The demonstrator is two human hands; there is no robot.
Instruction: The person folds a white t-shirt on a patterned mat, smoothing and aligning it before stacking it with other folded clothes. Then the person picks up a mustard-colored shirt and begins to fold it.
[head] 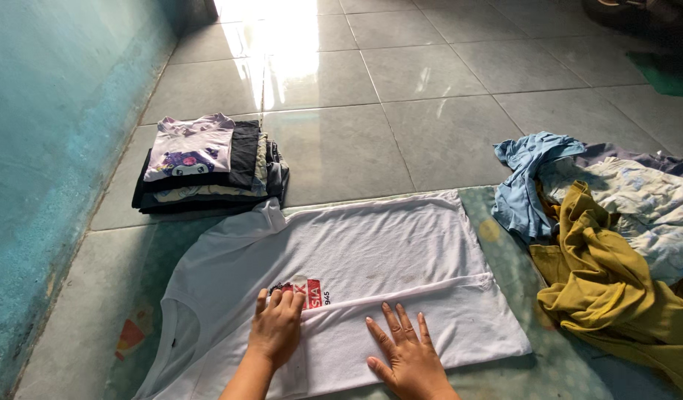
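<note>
White shirt among teal, grey and mustard

The T-shirt (371,259) is white with a small red-and-black chest print; the mat (519,259) beneath is muted green with faint spots (one yellowish). The folded stack (208,167) is mostly black, topped in pale lilac. The loose heap (615,230) mixes light blue, mustard and floral cream. Grey floor tiles (445,81), teal wall (52,148).

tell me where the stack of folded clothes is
In the head view, the stack of folded clothes sits on the tiled floor, upper left, beside the teal wall.

Grey tiled floor (445,133) with bright glare, beside a worn teal wall (52,148).
</note>
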